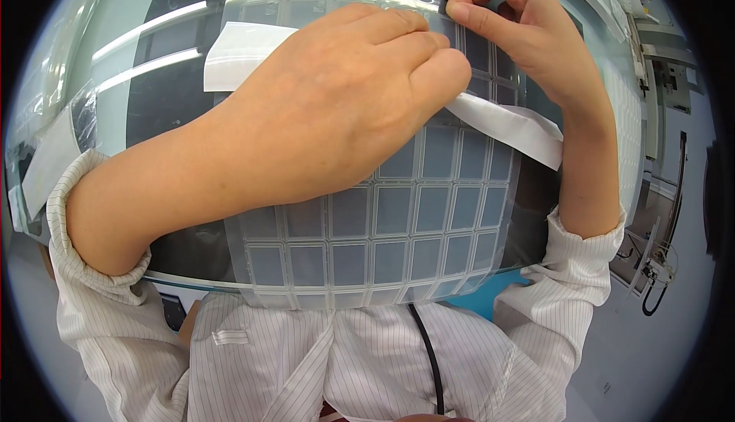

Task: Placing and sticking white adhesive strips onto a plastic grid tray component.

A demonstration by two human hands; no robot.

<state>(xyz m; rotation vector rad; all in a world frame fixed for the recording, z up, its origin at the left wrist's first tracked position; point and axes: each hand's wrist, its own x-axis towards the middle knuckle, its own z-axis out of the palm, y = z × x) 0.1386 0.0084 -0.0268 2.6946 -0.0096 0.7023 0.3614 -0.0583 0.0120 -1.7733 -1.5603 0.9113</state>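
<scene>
A clear plastic sheet (390,206) marked off in a grid of rectangular cells lies on a dark, glossy work surface. My left hand (344,93) reaches across it, its fingers curled and closed over a white wipe-like strip (505,125). White material (243,56) also sticks out on the other side of that hand; whether it is one piece is hidden. At the sheet's far right corner, my right hand (521,20) has thumb and forefinger pinched together on the film's edge. The other fingers of that hand are curled.
Crumpled clear film and a white piece (52,158) lie at the left. Long bright reflections cross the dark surface (172,78). Metal equipment (658,261) stands off to the right. A black cable (429,353) hangs in front of my striped clothing, and something blue (486,296) shows below the near edge.
</scene>
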